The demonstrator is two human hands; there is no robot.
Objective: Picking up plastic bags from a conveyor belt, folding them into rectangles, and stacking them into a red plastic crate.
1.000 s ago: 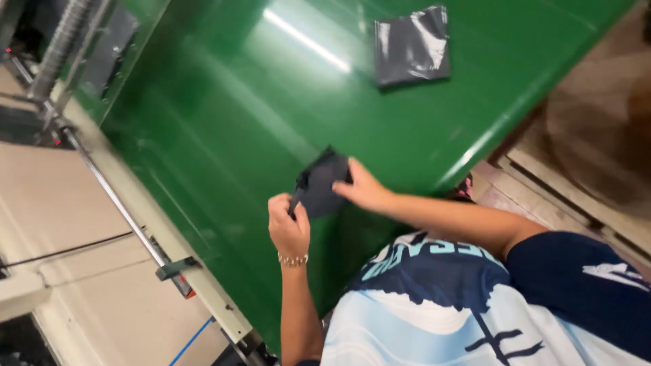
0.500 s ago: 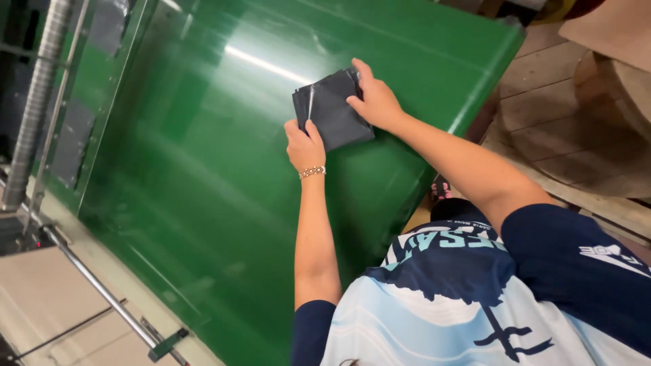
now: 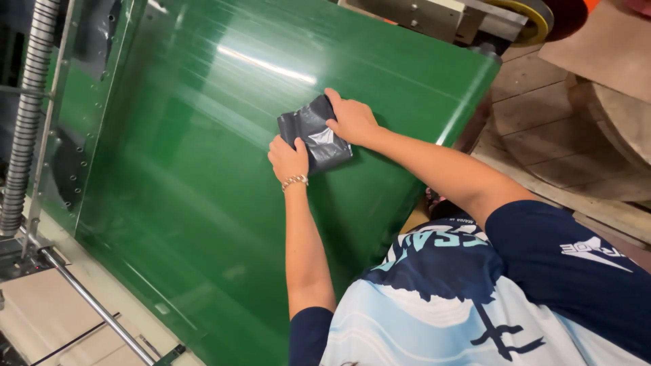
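Green conveyor belt [image 3: 203,169] fills most of the view, glossy under a streak of light, with a metal frame and a ribbed grey hose [image 3: 26,115] along its left edge and wooden boards [image 3: 542,135] off to the right. Near the belt's right side lies a dark grey plastic bag [image 3: 313,135], folded small and flat on the surface. Right hand [image 3: 351,120] presses on the bag's upper right edge, fingers curled over it. Left hand [image 3: 289,159], a bead bracelet [image 3: 295,180] on its wrist, grips the lower left edge, fingers closed.
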